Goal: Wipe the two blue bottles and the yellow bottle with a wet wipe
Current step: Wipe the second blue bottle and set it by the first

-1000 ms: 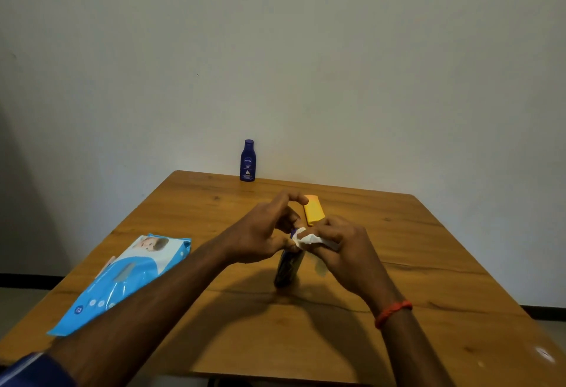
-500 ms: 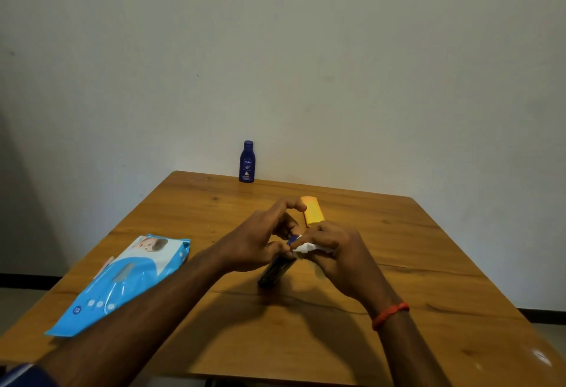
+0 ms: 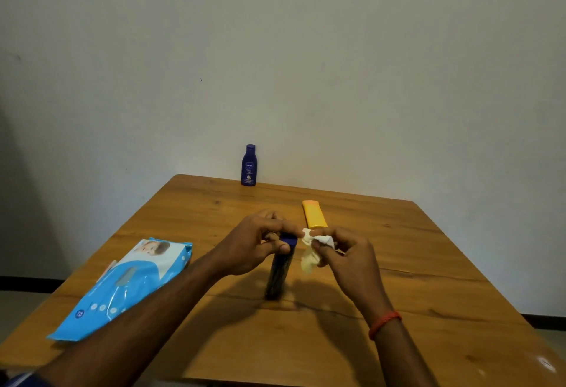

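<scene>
Wooden surface (image 3: 428,264) below: my left hand (image 3: 254,245) pinches the blue bottle (image 3: 278,273) by its top (cap end), my right hand (image 3: 346,258) pinches a crumpled wet wipe (image 3: 315,245) beside it.

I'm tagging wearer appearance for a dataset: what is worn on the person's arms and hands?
The left hand and right hand are ungloved. A thin orange-red bracelet circles the right wrist. Forearms are uncovered; a dark blue sleeve edge shows farther up the left arm.
</scene>
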{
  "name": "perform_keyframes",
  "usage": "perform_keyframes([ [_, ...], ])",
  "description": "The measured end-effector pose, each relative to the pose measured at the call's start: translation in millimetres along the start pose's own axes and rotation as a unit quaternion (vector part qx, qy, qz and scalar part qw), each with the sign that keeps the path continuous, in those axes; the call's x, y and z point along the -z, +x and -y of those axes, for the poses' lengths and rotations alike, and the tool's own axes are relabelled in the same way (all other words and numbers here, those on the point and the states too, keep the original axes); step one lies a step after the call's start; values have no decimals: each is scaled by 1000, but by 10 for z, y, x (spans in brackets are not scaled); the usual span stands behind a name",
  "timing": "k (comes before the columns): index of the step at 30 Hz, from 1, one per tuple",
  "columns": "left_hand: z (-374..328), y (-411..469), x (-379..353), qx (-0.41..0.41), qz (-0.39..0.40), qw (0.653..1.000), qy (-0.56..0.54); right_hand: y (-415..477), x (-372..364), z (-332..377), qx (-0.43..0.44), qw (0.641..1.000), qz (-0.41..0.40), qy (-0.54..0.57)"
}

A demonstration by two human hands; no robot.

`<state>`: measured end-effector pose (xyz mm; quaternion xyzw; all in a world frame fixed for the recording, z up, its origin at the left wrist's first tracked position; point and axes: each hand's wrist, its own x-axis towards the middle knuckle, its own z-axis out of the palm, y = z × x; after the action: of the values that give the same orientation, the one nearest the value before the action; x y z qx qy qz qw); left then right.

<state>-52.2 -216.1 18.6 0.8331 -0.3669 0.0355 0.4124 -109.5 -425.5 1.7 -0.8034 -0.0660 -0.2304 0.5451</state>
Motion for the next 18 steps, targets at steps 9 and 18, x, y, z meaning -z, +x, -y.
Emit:
perform_keyframes([
  [9, 200, -87, 96, 34, -59, 998, -8, -9, -320, 128, -21, 999, 28, 39],
  [18, 304, -126, 165, 35, -23, 999, 9, -101, -467, 95, 86, 996, -7, 27],
])
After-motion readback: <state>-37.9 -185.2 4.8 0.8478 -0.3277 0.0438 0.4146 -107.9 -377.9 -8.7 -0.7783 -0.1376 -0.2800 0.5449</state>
